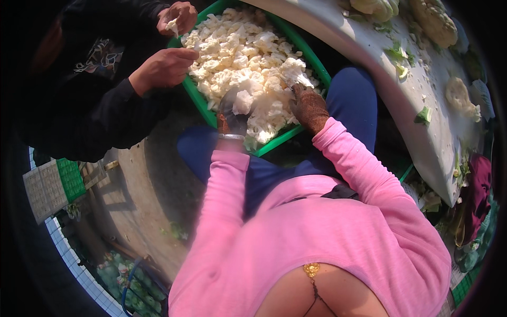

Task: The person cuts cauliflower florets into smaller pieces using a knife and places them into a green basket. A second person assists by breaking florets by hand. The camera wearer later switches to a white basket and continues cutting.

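Observation:
A green plastic crate full of cauliflower florets stands before me, its near end between my knees. My left hand, in a grey and brown glove, holds a small pale cauliflower piece over the near left of the heap. At the near right, my right hand, in a brown glove, has its fingertips at a larger cauliflower floret. Whether they grip it or a knife cannot be told, since the fingers are partly hidden.
At the left, a co-worker's hands work over the crate's edge, one with a small floret. A pale table curves along the right, bearing cauliflower heads and leaf scraps. Net sacks of vegetables lie at the lower left.

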A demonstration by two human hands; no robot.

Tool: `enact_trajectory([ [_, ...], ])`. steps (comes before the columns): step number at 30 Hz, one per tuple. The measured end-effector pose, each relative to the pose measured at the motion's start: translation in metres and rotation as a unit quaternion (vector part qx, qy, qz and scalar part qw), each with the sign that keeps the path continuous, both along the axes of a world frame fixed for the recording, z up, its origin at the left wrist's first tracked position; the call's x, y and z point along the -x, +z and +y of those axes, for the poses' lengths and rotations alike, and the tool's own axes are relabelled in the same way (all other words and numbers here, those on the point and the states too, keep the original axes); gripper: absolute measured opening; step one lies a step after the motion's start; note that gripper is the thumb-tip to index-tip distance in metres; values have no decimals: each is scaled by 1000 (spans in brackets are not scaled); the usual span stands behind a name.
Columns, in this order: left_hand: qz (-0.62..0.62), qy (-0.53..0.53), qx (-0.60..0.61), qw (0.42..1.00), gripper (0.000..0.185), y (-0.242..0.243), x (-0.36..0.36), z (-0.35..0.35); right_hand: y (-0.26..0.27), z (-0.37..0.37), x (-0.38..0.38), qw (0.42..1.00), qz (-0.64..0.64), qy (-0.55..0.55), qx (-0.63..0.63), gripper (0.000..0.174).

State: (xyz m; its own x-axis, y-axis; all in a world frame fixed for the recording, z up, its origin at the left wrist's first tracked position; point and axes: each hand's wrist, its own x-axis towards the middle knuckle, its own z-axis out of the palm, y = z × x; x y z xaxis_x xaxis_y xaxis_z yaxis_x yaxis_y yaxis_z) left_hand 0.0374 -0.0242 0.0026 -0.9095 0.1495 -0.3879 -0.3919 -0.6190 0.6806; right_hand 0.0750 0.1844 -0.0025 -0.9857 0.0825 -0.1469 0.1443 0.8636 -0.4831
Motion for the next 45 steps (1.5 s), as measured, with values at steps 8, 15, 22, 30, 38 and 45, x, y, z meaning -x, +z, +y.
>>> enact_trajectory([
  [8,-132,-50,-247,959,39,7,2,-4,47,36,-5,967,146,-86,190,26],
  [15,64,-79,120,988,50,7,-5,30,93,42,-19,941,160,-105,278,17],
  [22,283,-63,405,867,51,0,-8,26,14,-50,-35,966,44,92,236,21],
  [30,171,-206,366,891,59,36,-13,12,23,-18,-2,836,-309,124,437,29],
  [38,252,-123,634,720,72,12,50,-19,41,6,10,955,-72,12,286,30],
  [45,173,-140,522,823,59,-13,72,0,30,-22,37,889,-110,-129,425,41],
])
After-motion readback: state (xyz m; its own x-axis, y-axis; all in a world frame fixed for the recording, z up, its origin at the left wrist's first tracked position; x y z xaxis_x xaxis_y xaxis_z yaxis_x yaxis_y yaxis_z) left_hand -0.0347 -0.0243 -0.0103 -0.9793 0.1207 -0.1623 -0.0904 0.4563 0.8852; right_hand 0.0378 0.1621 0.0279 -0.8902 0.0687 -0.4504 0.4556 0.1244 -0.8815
